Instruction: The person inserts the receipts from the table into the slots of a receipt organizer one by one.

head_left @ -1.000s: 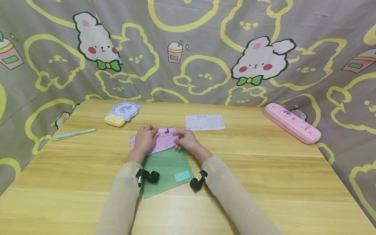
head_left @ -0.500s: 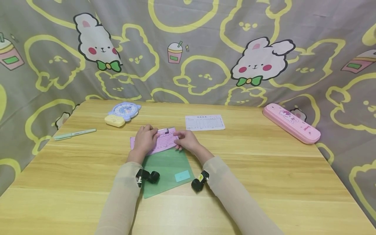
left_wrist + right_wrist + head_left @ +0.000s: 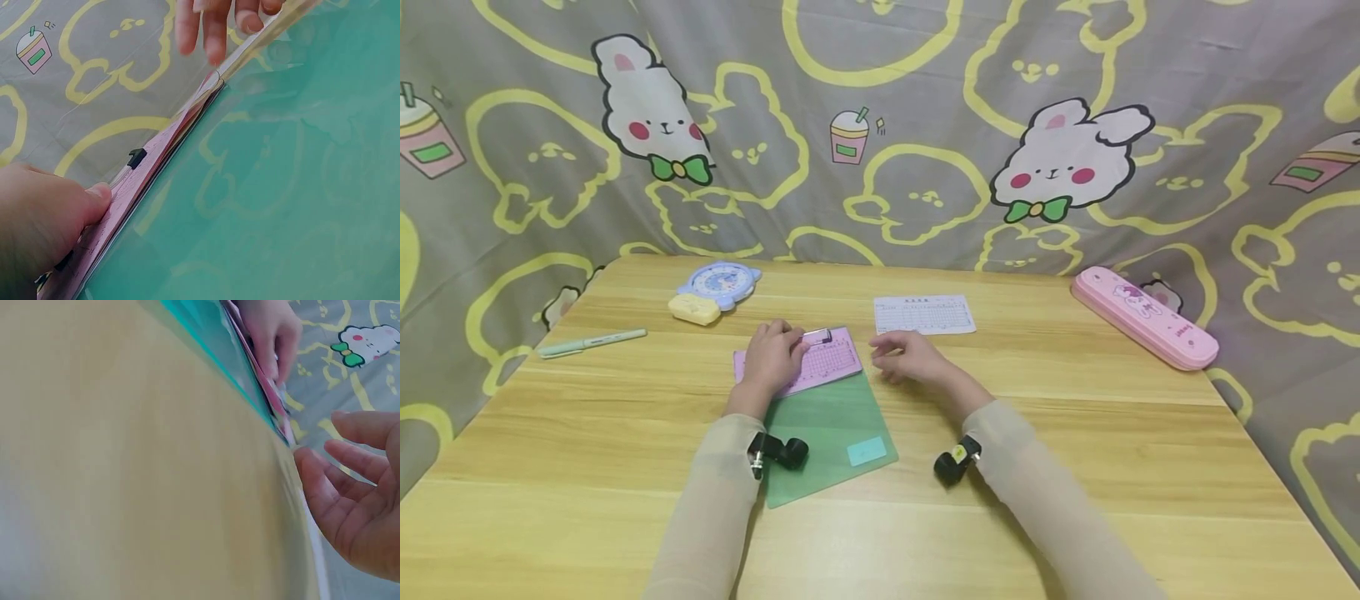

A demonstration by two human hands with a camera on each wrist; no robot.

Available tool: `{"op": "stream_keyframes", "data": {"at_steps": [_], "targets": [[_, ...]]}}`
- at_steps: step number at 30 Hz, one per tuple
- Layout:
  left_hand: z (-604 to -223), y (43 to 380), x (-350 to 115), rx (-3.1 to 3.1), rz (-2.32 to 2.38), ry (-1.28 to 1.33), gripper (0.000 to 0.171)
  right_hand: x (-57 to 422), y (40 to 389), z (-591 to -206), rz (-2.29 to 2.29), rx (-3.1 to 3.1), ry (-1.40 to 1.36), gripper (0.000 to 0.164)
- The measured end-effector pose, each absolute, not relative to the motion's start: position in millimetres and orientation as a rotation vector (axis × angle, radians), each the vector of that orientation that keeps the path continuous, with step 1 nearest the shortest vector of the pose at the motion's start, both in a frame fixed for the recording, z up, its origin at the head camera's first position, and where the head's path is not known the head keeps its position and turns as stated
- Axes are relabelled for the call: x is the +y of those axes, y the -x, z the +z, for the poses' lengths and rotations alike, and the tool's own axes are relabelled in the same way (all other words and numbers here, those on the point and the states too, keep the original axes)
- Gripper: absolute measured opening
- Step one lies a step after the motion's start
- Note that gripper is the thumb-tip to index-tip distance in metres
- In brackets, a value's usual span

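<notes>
A pink gridded slip [image 3: 831,364] lies across the upper part of a glossy green clipboard [image 3: 827,433] with a light-blue label near its lower right corner. Along the top edge sits a metal clip with black ends [image 3: 818,336]. My left hand [image 3: 769,360] covers the slip's left part and grips the clipboard at the clip; in the left wrist view its thumb [image 3: 97,201] presses beside the clip. My right hand [image 3: 913,360] is apart from the slip, just off its right end, fingers loosely bent and holding nothing; the right wrist view shows its palm and spread fingers [image 3: 353,459].
A white gridded slip [image 3: 923,315] lies behind my right hand. At the back left are a blue clock-faced disc [image 3: 721,282] and a yellow block [image 3: 694,309], with a pale green pen [image 3: 593,342] nearer left. A pink pencil case [image 3: 1142,317] lies at the right edge.
My right hand has let go of the pink slip's right end and moved right, away from it. My left hand, the slip and the clipboard stay in place.
</notes>
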State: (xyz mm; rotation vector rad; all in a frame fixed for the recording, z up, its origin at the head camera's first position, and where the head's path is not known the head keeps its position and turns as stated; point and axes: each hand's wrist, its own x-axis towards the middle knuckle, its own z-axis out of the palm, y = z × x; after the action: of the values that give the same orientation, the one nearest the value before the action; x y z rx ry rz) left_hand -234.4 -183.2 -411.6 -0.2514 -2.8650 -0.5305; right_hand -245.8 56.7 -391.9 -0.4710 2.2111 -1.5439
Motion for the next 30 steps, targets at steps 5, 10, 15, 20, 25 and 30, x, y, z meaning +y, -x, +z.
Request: {"op": "stream_keyframes", "data": {"at_steps": [5, 10, 15, 20, 25, 30], "targets": [[-412, 234, -183, -2.863, -0.534, 0.249, 0.033, 84, 259, -382, -1.495, 2.346, 0.585, 0.037], [-412, 235, -183, -2.858, -0.542, 0.244, 0.032, 111, 280, -376, -1.428, 2.548, 0.526, 0.041], [-413, 236, -183, -2.867, -0.553, 0.242, 0.033, 134, 300, -377, -1.375, 2.639, 0.381, 0.048], [-414, 235, -183, -2.862, -0.561, 0.237, 0.034, 147, 318, -388, -1.295, 2.681, 0.246, 0.059], [-412, 234, -184, -2.858, -0.557, 0.241, 0.034, 153, 325, -394, -1.264, 2.693, 0.143, 0.064], [-411, 233, -183, -2.847, -0.567, 0.246, 0.033, 157, 325, -398, -1.184, 2.732, 0.119, 0.069]]}}
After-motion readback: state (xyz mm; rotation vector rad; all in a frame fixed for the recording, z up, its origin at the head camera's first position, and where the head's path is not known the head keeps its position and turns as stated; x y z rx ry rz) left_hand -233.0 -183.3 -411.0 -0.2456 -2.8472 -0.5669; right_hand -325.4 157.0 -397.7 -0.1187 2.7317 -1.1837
